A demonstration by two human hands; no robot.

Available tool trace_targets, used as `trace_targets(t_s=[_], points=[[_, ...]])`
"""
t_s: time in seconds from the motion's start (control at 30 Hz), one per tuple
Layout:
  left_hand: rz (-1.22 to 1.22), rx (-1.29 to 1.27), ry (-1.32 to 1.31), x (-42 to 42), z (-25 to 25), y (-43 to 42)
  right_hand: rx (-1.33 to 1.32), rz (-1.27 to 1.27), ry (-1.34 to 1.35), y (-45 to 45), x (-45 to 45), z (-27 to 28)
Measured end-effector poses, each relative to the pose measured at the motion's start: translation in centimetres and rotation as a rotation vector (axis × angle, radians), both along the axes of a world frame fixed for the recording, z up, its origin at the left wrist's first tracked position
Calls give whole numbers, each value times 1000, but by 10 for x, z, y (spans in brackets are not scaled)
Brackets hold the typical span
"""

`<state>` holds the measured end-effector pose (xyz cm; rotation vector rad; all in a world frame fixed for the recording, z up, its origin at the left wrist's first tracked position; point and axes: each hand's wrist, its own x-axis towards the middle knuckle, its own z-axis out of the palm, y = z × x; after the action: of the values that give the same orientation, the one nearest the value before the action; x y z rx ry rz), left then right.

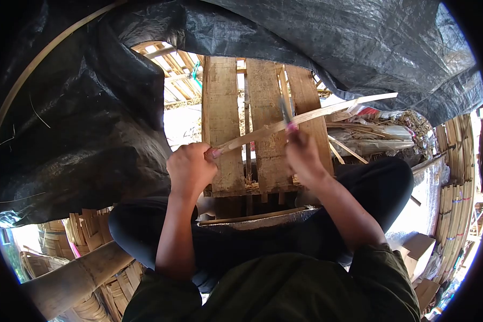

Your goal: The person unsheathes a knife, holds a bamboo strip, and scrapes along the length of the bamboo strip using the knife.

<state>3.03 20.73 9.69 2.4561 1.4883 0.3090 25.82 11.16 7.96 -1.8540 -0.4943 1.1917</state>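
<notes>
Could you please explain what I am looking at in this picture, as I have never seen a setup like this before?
Of course. There is no machine here: these are a person's own bare hands, seen from a camera worn on the head that looks forward and down. The round dark border is the edge of its wide view.

The left hand has its fingers closed around one end of a long pale strip. The right hand grips a dark, blurred knife-like tool at the strip; whether the two touch is hard to tell.

Below are upright-looking wooden planks, really running away from the person, with straw-like bits near their close edge. A black sheet hangs beyond.
</notes>
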Motion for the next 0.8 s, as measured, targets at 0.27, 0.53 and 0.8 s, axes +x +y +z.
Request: trace_targets(t_s=[0.27, 0.53, 0.8], points=[[-10, -19, -23, 3, -5, -1, -45, 34, 83, 3, -15, 15], [-7, 19, -11, 1, -2, -1, 4, 181, 15, 0, -25, 17], [-10, 28, 38, 8, -2, -7, 180, 158, -234, -1, -36, -11]])
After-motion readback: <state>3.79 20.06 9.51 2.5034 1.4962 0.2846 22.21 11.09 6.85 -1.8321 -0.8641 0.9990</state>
